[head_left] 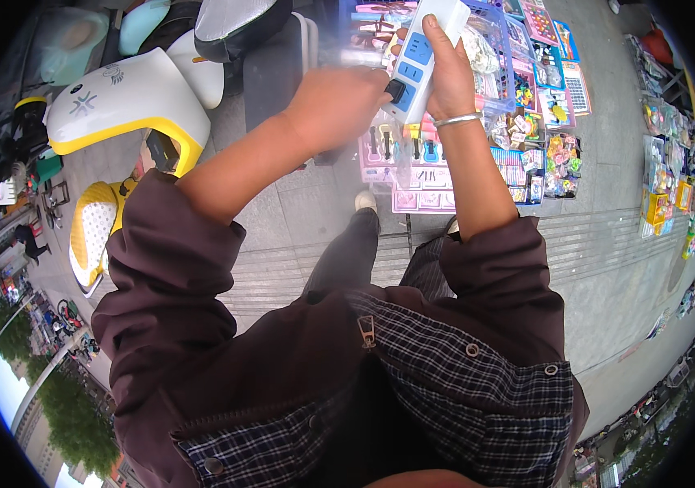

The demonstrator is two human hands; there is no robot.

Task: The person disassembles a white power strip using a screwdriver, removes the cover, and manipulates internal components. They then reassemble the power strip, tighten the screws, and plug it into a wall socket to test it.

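A white power strip [410, 73] with blue socket faces is held up in front of me, tilted, over boxes of small goods. My right hand [450, 77] wraps round its right side, thumb lying along the upper face. At the strip's lower end sits a black plug [397, 89], against the lowest socket. My left hand [343, 102] is closed on that plug, fingertips at its left side. Whether the plug's pins are fully in the socket cannot be seen. A silver bangle [459, 119] circles my right wrist.
Beyond the strip stand a blue plastic crate [503, 81] and pink trays [423, 201] of small packaged goods. A white and yellow scooter [132, 102] is at the left, with a dark seat [241, 28] near it. More goods [664, 179] line the right side of the grey pavement [599, 195].
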